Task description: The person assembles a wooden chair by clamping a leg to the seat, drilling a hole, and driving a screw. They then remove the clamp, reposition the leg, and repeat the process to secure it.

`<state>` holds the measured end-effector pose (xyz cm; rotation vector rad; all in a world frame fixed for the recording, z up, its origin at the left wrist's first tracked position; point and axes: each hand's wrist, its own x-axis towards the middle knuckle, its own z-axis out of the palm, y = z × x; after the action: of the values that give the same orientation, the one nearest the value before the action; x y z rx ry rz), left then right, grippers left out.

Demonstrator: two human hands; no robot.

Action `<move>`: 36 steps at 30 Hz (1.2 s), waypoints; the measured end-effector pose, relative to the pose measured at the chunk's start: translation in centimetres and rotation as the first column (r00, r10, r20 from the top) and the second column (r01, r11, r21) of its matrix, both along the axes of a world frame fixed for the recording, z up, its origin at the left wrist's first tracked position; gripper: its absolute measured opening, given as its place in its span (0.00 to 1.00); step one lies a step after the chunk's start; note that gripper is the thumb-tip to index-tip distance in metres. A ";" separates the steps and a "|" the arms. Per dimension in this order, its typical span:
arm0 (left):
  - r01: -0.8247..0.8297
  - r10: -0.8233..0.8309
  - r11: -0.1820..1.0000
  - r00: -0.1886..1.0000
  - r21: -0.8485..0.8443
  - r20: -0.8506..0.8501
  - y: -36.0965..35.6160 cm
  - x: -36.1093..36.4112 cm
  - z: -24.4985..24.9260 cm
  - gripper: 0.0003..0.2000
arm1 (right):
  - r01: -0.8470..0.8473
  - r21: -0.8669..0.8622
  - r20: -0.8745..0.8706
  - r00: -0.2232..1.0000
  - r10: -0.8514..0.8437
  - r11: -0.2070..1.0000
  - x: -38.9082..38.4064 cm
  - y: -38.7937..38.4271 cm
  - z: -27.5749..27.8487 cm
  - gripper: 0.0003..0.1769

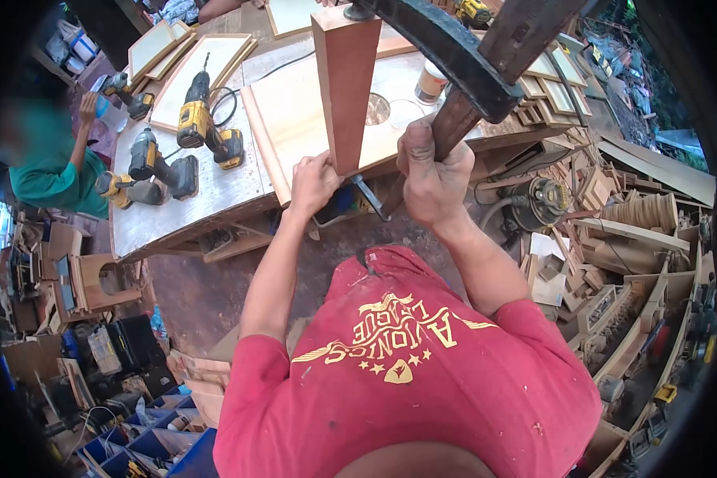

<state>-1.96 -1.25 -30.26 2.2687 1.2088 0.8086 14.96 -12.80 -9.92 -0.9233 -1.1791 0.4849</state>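
My left hand (315,183) is closed around the lower end of an upright reddish wooden board (345,88), at the near edge of the workbench. My right hand (438,171) is wrapped round the dark wooden handle of a large hammer (454,60), whose metal head is raised close to the camera, right of the board. A metal clamp (370,197) shows below the board, between my hands. Behind the board, a pale wooden panel (291,103) lies on the bench.
Several yellow-and-black cordless drills (195,119) stand on the workbench (239,179) at left. A can (431,83) is at the back. A person in a green shirt (52,179) is at far left. Framed panels (203,68) and wood scraps (597,191) lie around.
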 end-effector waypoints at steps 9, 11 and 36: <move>-0.083 0.077 0.985 0.996 0.154 0.048 -0.6 1.1 -1.6 0.28 | -0.036 0.001 -0.031 0.999 0.036 0.999 0.0 0.2 0.3 0.17; -0.093 0.083 0.979 0.995 0.179 0.063 -0.6 1.0 -2.3 0.27 | -0.043 -0.004 -0.043 0.998 0.043 0.999 0.0 0.4 0.3 0.17; -0.107 0.099 0.993 0.987 0.057 0.125 -0.2 0.5 -2.0 0.32 | -0.070 -0.013 -0.013 0.997 0.070 0.997 0.5 0.8 0.1 0.17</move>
<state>-1.45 -1.49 -32.28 2.1856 1.2690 1.0220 15.49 -12.05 -9.81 -0.8918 -1.2014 0.5553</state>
